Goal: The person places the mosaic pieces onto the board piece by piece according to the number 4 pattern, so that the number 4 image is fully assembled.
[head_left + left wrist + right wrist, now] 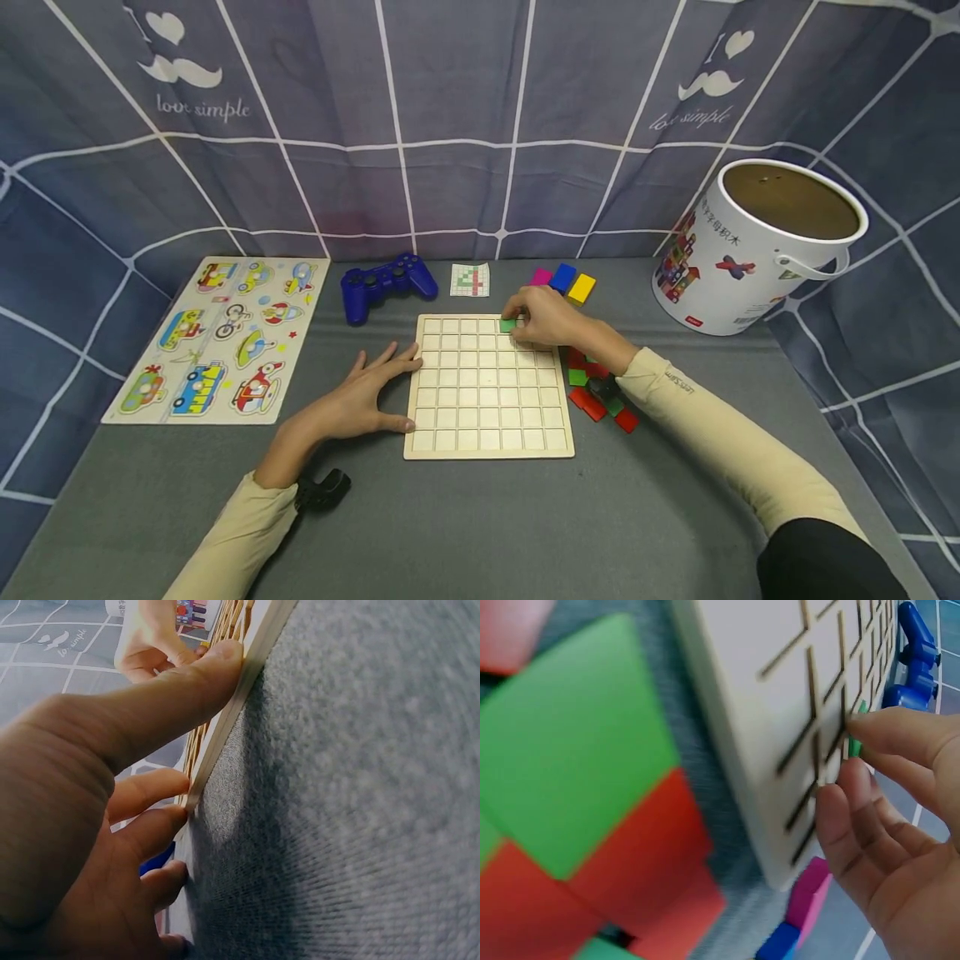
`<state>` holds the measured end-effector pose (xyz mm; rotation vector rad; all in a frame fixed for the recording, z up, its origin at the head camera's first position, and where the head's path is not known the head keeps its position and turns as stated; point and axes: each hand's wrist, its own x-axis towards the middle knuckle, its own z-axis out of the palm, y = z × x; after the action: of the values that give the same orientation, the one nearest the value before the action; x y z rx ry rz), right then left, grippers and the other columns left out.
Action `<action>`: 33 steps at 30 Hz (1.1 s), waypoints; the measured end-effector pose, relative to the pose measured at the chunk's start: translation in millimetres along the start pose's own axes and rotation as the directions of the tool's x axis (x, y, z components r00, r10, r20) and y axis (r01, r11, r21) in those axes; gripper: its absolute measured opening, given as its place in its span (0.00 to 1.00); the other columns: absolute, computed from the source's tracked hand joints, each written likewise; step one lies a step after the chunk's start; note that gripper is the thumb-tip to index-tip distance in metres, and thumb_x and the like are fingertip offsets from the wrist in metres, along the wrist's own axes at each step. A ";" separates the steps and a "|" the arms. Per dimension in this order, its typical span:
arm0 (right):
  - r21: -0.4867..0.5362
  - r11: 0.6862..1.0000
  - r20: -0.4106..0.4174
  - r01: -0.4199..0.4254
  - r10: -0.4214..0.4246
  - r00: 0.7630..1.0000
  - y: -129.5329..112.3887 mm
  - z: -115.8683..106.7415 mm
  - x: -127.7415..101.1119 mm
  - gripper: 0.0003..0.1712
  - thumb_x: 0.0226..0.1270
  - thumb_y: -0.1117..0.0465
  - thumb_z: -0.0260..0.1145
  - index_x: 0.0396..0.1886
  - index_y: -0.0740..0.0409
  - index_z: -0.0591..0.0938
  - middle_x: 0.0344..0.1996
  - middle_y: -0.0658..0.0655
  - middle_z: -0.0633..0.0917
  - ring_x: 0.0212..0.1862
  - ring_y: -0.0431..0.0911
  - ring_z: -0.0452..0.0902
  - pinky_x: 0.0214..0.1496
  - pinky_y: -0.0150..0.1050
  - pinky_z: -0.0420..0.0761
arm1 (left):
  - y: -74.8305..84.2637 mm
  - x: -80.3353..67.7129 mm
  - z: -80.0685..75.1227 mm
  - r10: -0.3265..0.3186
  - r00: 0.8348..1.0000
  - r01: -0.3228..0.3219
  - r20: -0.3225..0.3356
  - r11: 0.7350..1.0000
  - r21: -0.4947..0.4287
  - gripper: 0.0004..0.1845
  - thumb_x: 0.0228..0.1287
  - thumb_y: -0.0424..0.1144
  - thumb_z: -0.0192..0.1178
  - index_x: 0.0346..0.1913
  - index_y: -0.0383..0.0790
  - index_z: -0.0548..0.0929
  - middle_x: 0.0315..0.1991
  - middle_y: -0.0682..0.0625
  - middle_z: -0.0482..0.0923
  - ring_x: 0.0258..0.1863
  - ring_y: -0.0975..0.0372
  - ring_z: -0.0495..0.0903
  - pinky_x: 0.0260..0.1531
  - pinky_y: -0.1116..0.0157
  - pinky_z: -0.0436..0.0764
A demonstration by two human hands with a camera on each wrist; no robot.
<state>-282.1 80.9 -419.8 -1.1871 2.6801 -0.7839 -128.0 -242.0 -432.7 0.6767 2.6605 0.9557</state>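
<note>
A pale wooden grid board (480, 396) lies flat on the table, its square cells bare apart from one spot in the top row. There my right hand (546, 318) pinches a small green square tile (507, 326) at the board's surface. The right wrist view shows that green tile (855, 747) between thumb and fingers, partly hidden by them. My left hand (352, 402) is spread at the board's left side; in the left wrist view its thumb and some fingertips touch the edge. Several red and green tiles (587, 403) lie right of the board, partly under the right wrist.
Behind the board stand a printed pattern card (469, 280) and a blue game controller (388, 285). Magenta, blue and yellow blocks (581, 289) lie beyond the right hand. A white bucket (727, 275) stands back right; a picture puzzle board (217, 342) lies left.
</note>
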 end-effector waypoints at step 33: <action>-0.005 0.982 0.017 -0.190 0.190 0.982 39.2 -67.1 -123.7 0.18 0.52 0.74 0.71 0.45 0.63 0.88 0.40 0.60 0.86 0.30 0.46 0.78 0.29 0.37 0.79 | -2.1 0.0 3.3 0.003 1.000 -0.003 -0.011 1.000 -0.026 0.49 0.50 0.46 0.79 0.74 0.37 0.67 0.79 0.44 0.50 0.78 0.42 0.39 0.68 0.36 0.28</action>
<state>-242.7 219.3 -394.8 -0.9156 2.7292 -0.7353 -127.5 -241.7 -436.5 0.6720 2.6521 0.9955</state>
